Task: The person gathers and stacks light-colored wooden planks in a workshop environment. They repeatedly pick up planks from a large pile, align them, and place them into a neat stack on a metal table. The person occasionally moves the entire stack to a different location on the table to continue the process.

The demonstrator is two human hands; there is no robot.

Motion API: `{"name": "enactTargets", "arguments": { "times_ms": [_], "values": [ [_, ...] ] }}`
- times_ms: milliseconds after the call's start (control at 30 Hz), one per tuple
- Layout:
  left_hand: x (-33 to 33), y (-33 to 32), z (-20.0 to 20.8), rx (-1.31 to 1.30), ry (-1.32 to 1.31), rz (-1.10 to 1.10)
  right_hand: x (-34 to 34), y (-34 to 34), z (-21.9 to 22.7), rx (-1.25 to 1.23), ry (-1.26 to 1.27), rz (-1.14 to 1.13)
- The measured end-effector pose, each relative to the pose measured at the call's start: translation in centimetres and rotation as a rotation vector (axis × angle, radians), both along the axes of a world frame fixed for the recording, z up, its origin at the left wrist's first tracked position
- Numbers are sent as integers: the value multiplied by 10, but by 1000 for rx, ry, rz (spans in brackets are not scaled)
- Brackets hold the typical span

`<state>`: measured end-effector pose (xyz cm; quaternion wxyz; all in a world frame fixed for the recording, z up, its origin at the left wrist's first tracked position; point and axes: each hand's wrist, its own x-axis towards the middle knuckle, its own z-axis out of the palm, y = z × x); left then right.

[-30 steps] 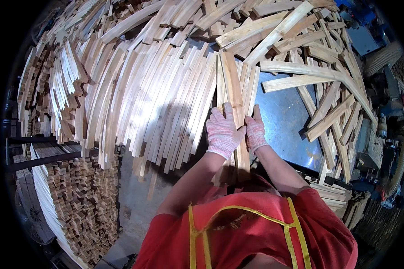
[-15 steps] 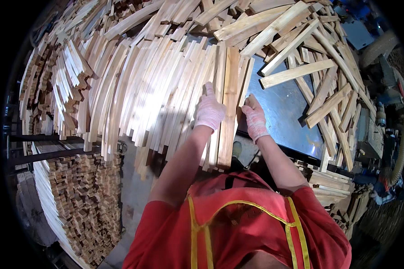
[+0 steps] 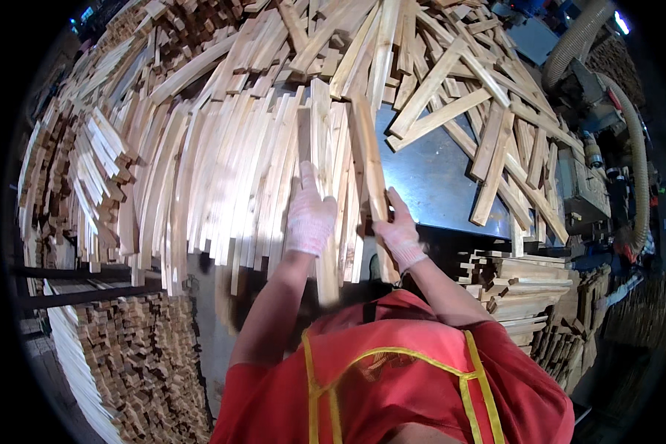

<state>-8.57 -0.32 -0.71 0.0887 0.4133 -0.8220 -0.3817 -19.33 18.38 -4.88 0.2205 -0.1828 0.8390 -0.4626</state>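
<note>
A row of pale wooden strips point(image 3: 229, 177) lies side by side on the table in front of me. My left hand point(image 3: 311, 220), in a whitish-pink knitted glove, grips a wooden strip point(image 3: 320, 126) at the row's right part, index finger stretched along it. This strip's near end sticks out past the neighbouring ends. My right hand point(image 3: 401, 231), gloved alike, is closed on the near part of a wider wooden plank point(image 3: 366, 148), tipped up on its edge at the right end of the row. The fingers under both pieces are hidden.
Loose wooden pieces point(image 3: 496, 148) lie crisscross on the metal tabletop point(image 3: 429, 177) at right. More strips are heaped at the back. Stacked wood point(image 3: 137, 355) stands low at left, another stack point(image 3: 522, 288) at lower right. A ribbed hose point(image 3: 636, 170) runs along the far right.
Both hands have moved nearer to me and apart from their earlier spots. The wide plank, flat before, is now tipped on edge in my right hand. The view has shifted somewhat.
</note>
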Motion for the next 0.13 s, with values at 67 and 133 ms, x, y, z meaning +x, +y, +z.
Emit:
{"name": "enactTargets", "arguments": {
  "times_ms": [67, 133],
  "values": [
    [-4, 15, 31, 177, -91, -42, -6, 26, -11, -207, -297, -99],
    [-12, 35, 1, -109, -94, -85, -9, 41, -5, -185, -516, -138]
  ]
}}
